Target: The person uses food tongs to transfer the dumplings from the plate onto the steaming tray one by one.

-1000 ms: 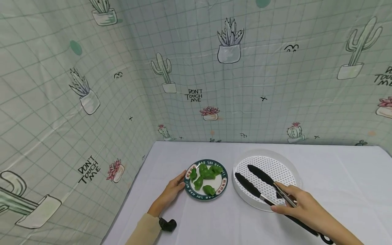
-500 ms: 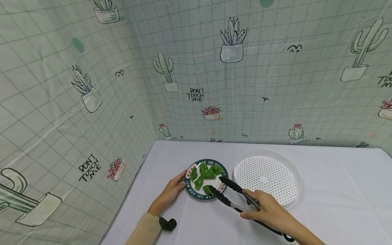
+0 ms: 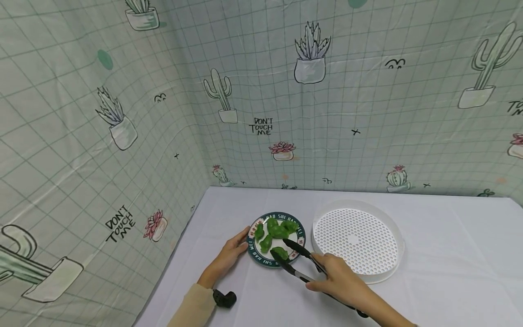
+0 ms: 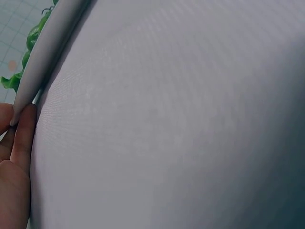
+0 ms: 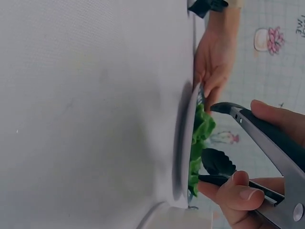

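Note:
My left hand (image 3: pixel 230 249) grips the left edge of a small round plate (image 3: pixel 256 257) with a dark green lettered rim, thumb above and fingers underneath in the left wrist view. Several green pepper-like pieces (image 3: pixel 279 231) lie on the plate. My right hand (image 3: pixel 338 278) holds black-tipped metal tongs (image 3: pixel 283 263) around their two arms. The tongs' tips are spread over the plate's right front, around the nearest green piece (image 3: pixel 280 252). Whether they touch that piece cannot be told. In the right wrist view, the tongs (image 5: pixel 267 138) have a visible gap between their tips.
To the right of the plate stands a round white tray (image 3: pixel 355 243) with a perforated base and raised rim. A white cloth (image 3: pixel 461 254) covers the table. Behind and to the left hangs a cactus-print curtain (image 3: pixel 261 81). A black device (image 3: pixel 224 299) sits at the left wrist.
My right hand has carried the tongs leftward from above the white tray to the plate, their tips now lower around the front green piece. The left hand has stayed at the plate's rim.

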Demonstrator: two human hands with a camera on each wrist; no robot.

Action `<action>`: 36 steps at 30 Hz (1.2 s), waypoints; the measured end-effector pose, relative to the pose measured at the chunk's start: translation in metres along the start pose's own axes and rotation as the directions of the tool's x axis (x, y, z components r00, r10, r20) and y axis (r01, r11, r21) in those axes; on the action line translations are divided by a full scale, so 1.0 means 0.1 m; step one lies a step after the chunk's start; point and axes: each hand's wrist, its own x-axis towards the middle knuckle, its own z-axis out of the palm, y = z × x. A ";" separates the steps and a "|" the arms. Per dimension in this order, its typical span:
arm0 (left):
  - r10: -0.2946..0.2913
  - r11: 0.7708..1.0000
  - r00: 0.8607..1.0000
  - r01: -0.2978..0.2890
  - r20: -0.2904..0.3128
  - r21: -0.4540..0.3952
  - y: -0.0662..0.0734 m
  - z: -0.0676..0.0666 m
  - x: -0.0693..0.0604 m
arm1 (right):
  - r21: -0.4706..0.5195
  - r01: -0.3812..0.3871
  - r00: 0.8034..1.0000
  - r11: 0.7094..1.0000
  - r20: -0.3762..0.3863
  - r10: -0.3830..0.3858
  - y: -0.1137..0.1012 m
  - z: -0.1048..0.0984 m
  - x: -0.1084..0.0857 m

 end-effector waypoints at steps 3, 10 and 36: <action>-0.002 1.000 1.000 0.002 -0.001 0.001 -0.01 0.00 0.01 | 0.001 -0.018 1.000 1.000 -0.009 0.018 -0.01 0.04 0.02; -0.001 1.000 1.000 0.001 -0.001 0.022 -0.02 0.00 0.01 | -0.005 -0.034 0.999 0.999 0.007 0.034 -0.01 0.11 0.05; -0.006 1.000 1.000 0.006 -0.029 0.013 -0.02 0.01 0.01 | -0.071 0.047 0.999 0.996 0.001 -0.047 -0.02 0.14 0.03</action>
